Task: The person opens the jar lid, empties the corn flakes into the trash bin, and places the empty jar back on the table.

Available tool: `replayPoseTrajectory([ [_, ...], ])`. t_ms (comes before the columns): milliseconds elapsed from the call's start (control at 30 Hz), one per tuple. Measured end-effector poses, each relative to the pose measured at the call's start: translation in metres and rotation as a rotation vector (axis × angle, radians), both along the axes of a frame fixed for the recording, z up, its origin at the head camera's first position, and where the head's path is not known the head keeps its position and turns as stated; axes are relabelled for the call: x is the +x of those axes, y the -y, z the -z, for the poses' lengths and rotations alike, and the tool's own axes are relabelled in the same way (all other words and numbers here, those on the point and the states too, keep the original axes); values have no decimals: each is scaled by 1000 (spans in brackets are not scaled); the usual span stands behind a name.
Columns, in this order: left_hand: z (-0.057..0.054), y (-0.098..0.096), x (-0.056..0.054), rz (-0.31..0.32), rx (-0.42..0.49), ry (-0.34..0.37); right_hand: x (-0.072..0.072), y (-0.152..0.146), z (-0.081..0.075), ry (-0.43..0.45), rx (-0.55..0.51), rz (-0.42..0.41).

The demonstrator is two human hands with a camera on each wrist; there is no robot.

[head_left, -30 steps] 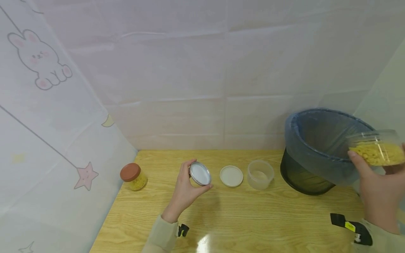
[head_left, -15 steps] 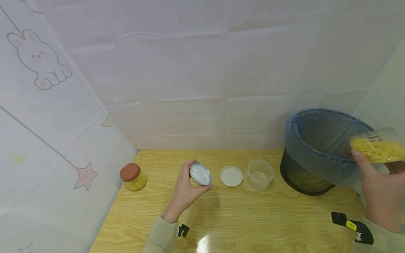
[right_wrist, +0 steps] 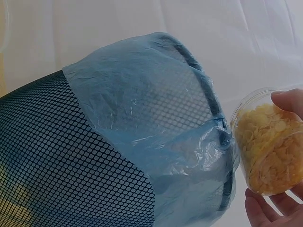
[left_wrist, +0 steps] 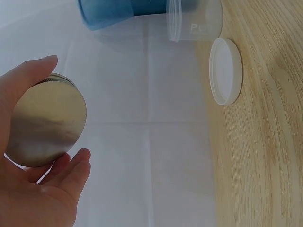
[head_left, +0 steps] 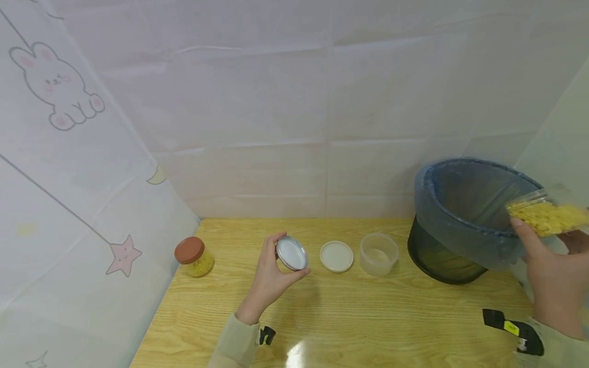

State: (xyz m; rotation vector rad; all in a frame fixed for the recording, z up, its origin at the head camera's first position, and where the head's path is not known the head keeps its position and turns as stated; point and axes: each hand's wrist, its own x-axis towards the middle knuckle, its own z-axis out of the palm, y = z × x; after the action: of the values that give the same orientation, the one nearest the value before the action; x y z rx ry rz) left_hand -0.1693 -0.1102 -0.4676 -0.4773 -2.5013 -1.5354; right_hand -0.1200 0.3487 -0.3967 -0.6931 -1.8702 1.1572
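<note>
My left hand (head_left: 267, 281) pinches the rim of a round silver metal lid (head_left: 292, 253) above the table. Seen from the left wrist, the smooth outer face of the lid (left_wrist: 49, 123) lies between thumb and fingers. At far right, my right hand (head_left: 554, 278) grips a clear jar (head_left: 547, 217) partly filled with yellow flakes. The jar lies tilted on its side, its mouth end at the rim of a black mesh bin (head_left: 453, 260) lined with a blue bag (right_wrist: 137, 99). In the right wrist view, flakes (right_wrist: 270, 142) still fill much of the jar.
A white lid (head_left: 336, 256) lies on the wooden table (head_left: 340, 317), beside an open translucent tub (head_left: 379, 254). At the left stands a jar with a reddish-brown lid (head_left: 189, 250) and yellow contents. A pale wall sheet (head_left: 257, 179) rises behind the table.
The right hand has tipped the jar slightly, and the flakes inside have shifted toward its mouth. My left hand and the metal lid stay in place.
</note>
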Motion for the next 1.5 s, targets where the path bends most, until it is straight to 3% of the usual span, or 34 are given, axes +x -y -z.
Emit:
replayPoseTrajectory([
  [367,0,-1,-1,2,-4,4,0,1,-3,58,-30,12],
  [967,-3,-2,-2,14,-13,-19,-2,-3,-1,-22,-10,-46],
  [1500,-1,-3,-2,11,-7,4,0,-7,-4,20,10,12],
])
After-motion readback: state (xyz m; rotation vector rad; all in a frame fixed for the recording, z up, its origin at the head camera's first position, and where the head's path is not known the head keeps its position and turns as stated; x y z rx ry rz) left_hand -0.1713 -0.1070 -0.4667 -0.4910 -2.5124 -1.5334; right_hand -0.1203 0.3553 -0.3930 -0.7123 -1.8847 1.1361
